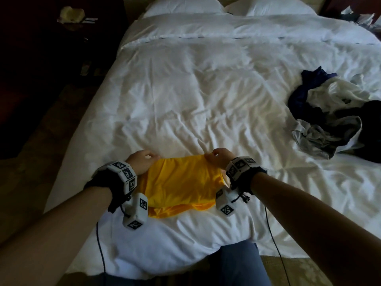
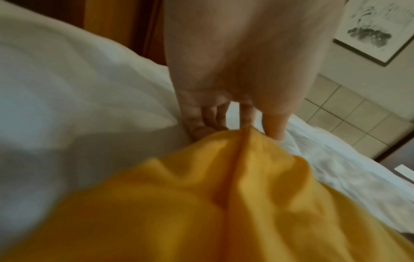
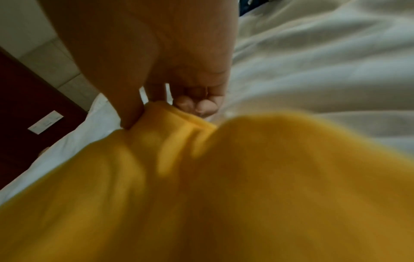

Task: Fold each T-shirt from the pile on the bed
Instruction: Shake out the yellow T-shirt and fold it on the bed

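A yellow T-shirt (image 1: 179, 182) lies partly folded on the white duvet (image 1: 195, 100) near the foot of the bed. My left hand (image 1: 144, 162) pinches its far left corner, and the left wrist view shows the yellow T-shirt (image 2: 224, 203) bunched at the left hand's fingers (image 2: 210, 122). My right hand (image 1: 218, 158) pinches the far right corner. In the right wrist view the thumb and fingers (image 3: 190, 104) clamp a folded edge of the yellow T-shirt (image 3: 224, 186). A pile of unfolded shirts (image 1: 334, 112), dark blue, white, grey and black, sits at the bed's right side.
Two pillows (image 1: 226, 6) lie at the head of the bed. A dark nightstand (image 1: 61, 38) with small items stands on the left. My knee in blue trousers (image 1: 239, 265) presses against the foot of the bed. Cables hang from both wrists.
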Tool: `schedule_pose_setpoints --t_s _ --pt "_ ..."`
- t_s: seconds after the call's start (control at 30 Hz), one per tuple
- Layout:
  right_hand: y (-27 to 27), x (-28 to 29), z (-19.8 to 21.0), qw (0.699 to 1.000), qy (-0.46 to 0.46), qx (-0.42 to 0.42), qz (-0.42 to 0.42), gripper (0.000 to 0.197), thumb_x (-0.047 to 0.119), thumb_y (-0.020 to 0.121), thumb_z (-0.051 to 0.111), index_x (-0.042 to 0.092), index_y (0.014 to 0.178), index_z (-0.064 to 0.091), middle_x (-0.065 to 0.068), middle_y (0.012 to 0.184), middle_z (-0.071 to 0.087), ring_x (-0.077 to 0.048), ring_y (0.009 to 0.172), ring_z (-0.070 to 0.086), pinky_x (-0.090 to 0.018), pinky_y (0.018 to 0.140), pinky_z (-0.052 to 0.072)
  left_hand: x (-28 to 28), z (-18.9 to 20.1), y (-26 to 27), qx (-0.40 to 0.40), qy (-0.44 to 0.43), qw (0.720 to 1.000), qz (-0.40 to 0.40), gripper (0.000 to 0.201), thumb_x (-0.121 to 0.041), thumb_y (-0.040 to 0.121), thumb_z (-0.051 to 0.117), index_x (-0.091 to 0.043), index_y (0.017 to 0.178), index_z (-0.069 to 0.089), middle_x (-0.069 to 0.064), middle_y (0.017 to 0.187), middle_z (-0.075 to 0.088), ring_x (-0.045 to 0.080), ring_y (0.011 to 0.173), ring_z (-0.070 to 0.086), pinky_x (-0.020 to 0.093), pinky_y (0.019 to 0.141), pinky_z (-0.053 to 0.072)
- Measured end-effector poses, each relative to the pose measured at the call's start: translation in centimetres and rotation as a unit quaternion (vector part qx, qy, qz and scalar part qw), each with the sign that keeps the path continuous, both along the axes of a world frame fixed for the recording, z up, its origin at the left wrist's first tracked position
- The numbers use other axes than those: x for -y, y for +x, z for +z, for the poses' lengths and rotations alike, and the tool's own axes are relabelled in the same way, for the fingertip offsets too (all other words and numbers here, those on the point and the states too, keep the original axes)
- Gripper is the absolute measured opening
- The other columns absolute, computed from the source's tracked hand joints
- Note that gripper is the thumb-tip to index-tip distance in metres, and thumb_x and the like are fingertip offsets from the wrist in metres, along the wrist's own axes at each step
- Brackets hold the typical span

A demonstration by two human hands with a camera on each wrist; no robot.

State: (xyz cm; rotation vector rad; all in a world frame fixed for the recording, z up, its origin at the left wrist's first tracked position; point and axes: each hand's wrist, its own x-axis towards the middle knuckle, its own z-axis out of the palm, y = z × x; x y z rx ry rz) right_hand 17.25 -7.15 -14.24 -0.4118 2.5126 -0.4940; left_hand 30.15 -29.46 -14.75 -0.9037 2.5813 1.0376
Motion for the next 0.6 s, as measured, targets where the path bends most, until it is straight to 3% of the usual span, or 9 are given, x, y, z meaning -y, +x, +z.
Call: schedule_pose_setpoints --t_s 0.07,0.13,0.2,0.27,0.37,0.47,0.53,0.6 --pt "-0.5 0.0 -0.3 1.0 -0.014 0.024 -0.014 0.042 0.042 0.097 0.045 0.011 0.12 0.059 -0.007 0.12 0.06 -0.021 0.101 0.056 -0.026 0.08 0.041 -0.3 -0.3 -0.3 0.007 0.013 1.0 -0.024 0.04 -0.039 0.095 0.052 -0.013 0.125 0.06 0.011 0.132 0.056 0.028 0.121 0.051 0.033 0.098 0.039" --pt "-1.3 -0.2 -0.7 0.996 -0.06 0.027 -0.062 0.035 0.036 0.095 0.051 0.008 0.111 0.065 -0.009 0.112 0.065 -0.022 0.098 0.06 -0.028 0.079 0.045 -0.1 -0.4 -0.3 -0.017 -0.015 1.0 -0.015 0.034 -0.033 0.095 0.054 -0.008 0.117 0.065 0.013 0.125 0.061 0.03 0.114 0.055 0.033 0.094 0.042" --pt "-1.9 -0.6 -1.2 0.989 -0.094 0.016 -0.113 0.03 0.03 0.095 0.053 0.003 0.092 0.068 -0.009 0.089 0.067 -0.024 0.088 0.062 -0.028 0.072 0.047 0.6 -0.3 -0.1 -0.04 -0.044 0.998 0.014 0.025 -0.024 0.095 0.056 -0.006 0.103 0.071 0.016 0.113 0.066 0.032 0.105 0.059 0.034 0.087 0.045" --pt "-2.0 -0.7 -1.7 0.987 -0.092 0.012 -0.133 0.033 0.028 0.095 0.053 0.008 0.071 0.063 -0.002 0.065 0.054 -0.016 0.065 0.053 -0.023 0.058 0.041 1.1 -0.3 0.2 -0.033 -0.064 0.997 0.02 0.024 -0.022 0.094 0.057 -0.003 0.094 0.072 0.018 0.105 0.068 0.033 0.099 0.061 0.032 0.082 0.045" --pt "-1.8 -0.3 -2.1 0.986 -0.08 0.035 -0.145 0.029 0.03 0.095 0.053 0.011 0.078 0.067 -0.002 0.069 0.053 -0.016 0.069 0.05 -0.026 0.065 0.042 0.7 -0.5 0.4 -0.026 -0.094 0.994 0.039 0.03 -0.02 0.095 0.055 0.004 0.082 0.067 0.022 0.094 0.067 0.036 0.092 0.062 0.032 0.074 0.043" --pt "-1.8 -0.2 -1.8 0.988 -0.06 0.047 -0.133 0.029 0.033 0.096 0.051 0.012 0.082 0.066 -0.004 0.07 0.057 -0.019 0.069 0.053 -0.03 0.071 0.048 0.3 -0.9 0.6 -0.032 -0.098 0.993 0.059 0.026 -0.019 0.095 0.056 0.003 0.089 0.068 0.022 0.1 0.067 0.037 0.095 0.06 0.034 0.078 0.045" --pt "-1.8 -0.5 -1.2 0.988 -0.059 0.054 -0.131 0.032 0.034 0.097 0.05 0.008 0.084 0.065 -0.004 0.064 0.056 -0.021 0.067 0.057 -0.032 0.074 0.051 0.5 -0.7 0.7 -0.04 -0.06 0.993 0.095 0.02 -0.022 0.093 0.059 -0.003 0.089 0.065 0.017 0.101 0.067 0.035 0.097 0.061 0.035 0.082 0.047" --pt "-1.6 -1.0 -0.8 0.987 -0.066 0.062 -0.132 0.038 0.037 0.097 0.047 0.006 0.082 0.063 -0.005 0.061 0.06 -0.022 0.065 0.061 -0.035 0.081 0.055 0.8 -0.3 1.0 -0.044 0.058 0.986 0.152 0.026 -0.028 0.092 0.06 -0.004 0.084 0.061 0.017 0.091 0.066 0.034 0.088 0.063 0.04 0.082 0.052"
